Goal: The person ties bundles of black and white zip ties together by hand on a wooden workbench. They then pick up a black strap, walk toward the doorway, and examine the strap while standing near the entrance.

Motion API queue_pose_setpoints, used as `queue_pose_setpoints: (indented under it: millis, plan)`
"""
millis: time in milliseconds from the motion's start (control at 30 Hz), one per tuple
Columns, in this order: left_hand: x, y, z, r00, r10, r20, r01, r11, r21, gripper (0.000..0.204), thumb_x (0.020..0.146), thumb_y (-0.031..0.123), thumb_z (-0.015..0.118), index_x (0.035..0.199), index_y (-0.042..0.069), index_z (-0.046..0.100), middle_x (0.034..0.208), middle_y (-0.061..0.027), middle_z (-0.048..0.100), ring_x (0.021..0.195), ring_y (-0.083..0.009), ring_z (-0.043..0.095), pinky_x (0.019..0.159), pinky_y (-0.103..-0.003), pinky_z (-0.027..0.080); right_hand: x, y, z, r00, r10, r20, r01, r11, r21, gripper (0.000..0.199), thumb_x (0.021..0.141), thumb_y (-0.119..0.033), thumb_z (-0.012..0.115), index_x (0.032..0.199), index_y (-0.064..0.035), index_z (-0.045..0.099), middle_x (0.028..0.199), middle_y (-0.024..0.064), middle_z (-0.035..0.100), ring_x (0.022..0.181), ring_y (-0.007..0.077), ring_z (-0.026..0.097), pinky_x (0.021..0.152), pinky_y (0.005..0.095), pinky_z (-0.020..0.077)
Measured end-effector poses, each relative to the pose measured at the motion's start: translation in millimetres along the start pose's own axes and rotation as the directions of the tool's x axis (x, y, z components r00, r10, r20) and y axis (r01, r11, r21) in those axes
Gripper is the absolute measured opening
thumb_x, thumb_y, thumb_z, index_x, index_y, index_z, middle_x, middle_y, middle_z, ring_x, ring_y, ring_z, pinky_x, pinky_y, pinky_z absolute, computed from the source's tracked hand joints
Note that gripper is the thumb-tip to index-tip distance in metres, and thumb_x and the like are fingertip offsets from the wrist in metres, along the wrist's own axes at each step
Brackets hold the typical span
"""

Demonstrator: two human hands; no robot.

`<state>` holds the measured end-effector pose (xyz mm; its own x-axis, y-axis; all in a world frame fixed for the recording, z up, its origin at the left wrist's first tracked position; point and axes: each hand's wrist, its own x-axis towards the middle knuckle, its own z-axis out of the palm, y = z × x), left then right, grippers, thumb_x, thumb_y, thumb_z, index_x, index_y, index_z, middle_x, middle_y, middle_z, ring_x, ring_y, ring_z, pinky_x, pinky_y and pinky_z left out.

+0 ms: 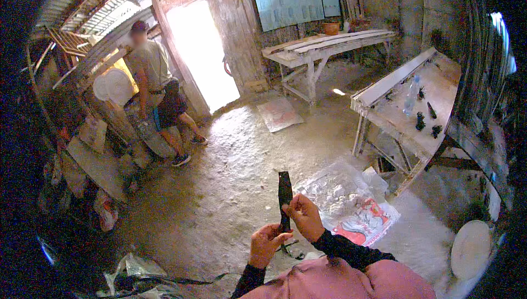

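Observation:
Between both hands, in front of my body, stands a long, dark, flat piece, nearly upright, with a narrower top end. I cannot make out its exact kind. Around its lower end my left hand is closed, thumb and fingers pinching it. Higher up, my right hand grips its side with bent fingers. Just below the hands, thin dark bits show, partly hidden by my pink shirt.
A white plastic sack with red print lies on the floor to the right. Beyond it a table bears a clear bottle and several dark clumps. A long bench stands at the back. At left a person stands near a bright doorway.

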<state>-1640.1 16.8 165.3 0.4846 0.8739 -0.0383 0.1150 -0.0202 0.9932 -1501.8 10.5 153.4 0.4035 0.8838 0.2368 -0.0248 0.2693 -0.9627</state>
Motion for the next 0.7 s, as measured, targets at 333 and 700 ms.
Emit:
queue_pose_setpoints:
  millis: [333,700]
  plan:
    - [16,-19,-15,0.999,-0.022,0.046,0.015,0.987,0.158,0.013,0.079,0.008,0.058,0.084,-0.004,0.06,0.075,-0.0107,0.065,0.07,-0.0128,0.062,0.064,-0.025,0.05,6,13,-11,0.958,0.133,0.252,-0.188,0.959,0.211,0.018,0.08,-0.018,0.062,0.083,-0.0067,0.05,0.073,0.0002,0.051,0.069,0.0092,0.05,0.062,0.0243,0.0417]
    - [20,-41,-28,0.982,-0.083,0.171,0.095,0.993,-0.068,0.013,0.077,0.006,0.061,0.083,-0.005,0.06,0.075,-0.0106,0.064,0.068,-0.0146,0.061,0.066,-0.028,0.05,-1,17,-22,0.948,0.223,0.227,-0.243,0.968,0.067,0.025,0.078,-0.02,0.064,0.097,-0.0087,0.053,0.078,-0.0035,0.054,0.07,0.0061,0.049,0.062,0.0205,0.0393]
